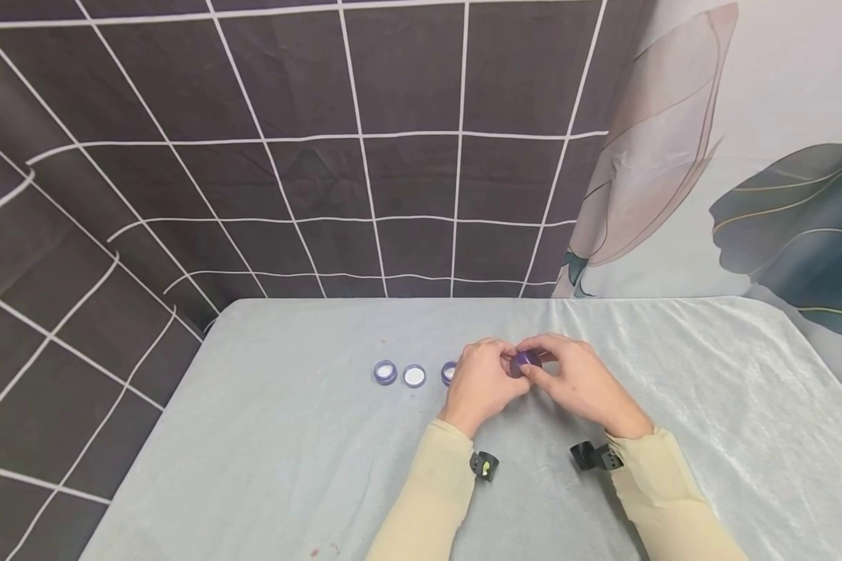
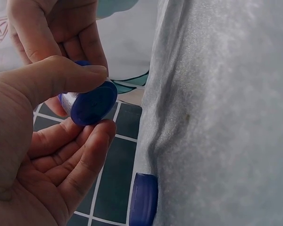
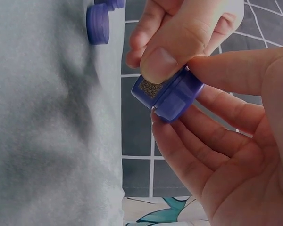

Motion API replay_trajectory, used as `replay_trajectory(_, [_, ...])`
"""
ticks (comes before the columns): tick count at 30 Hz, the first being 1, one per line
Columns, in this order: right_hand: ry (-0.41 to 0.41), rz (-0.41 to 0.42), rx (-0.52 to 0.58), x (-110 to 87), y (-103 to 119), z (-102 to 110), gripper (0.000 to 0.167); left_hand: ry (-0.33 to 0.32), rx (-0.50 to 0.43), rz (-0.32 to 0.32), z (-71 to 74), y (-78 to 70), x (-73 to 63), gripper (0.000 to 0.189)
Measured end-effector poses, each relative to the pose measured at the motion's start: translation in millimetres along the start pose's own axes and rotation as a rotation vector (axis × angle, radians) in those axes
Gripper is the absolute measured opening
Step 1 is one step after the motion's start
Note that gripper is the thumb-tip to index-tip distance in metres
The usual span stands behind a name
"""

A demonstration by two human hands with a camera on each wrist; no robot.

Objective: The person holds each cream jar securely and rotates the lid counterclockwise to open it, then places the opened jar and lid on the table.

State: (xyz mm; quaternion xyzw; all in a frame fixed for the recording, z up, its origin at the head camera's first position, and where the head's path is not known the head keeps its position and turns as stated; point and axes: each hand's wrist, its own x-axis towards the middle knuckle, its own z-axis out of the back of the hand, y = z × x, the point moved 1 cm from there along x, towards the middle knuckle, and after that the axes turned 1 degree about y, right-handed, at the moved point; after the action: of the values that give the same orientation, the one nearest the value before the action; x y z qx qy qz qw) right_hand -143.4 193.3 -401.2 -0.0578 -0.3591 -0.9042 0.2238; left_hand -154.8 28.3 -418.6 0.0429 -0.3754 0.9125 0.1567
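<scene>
A small round purple container (image 1: 524, 360) is held between both hands above the table. My left hand (image 1: 482, 382) pinches one side of it; in the left wrist view the thumb lies over its rim and flat blue end (image 2: 95, 104). The right hand (image 1: 577, 380) grips the other part with thumb and fingers. From the right wrist, the container (image 3: 179, 101) shows two joined blue sections, with a speckled brown patch beside the left thumb. Whether the sections are fully closed together, I cannot tell.
Left of the hands, purple rings with white centres lie on the pale cloth-covered table (image 1: 288, 436): one ring (image 1: 385, 372), a flatter one (image 1: 414, 376), and another (image 1: 447, 372) partly behind the left hand. A dark gridded curtain (image 1: 407, 179) hangs behind the table.
</scene>
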Motion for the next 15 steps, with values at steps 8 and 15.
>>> replay_trajectory(8, [0.005,0.011,-0.004,0.2,-0.9,0.4,0.024,0.001,-0.001,-0.007,0.1,-0.3,0.3,0.029])
replay_trajectory(15, [0.010,0.011,-0.002,0.1,-1.2,-0.1,0.025,0.002,0.001,-0.009,-0.5,0.1,0.2,0.029])
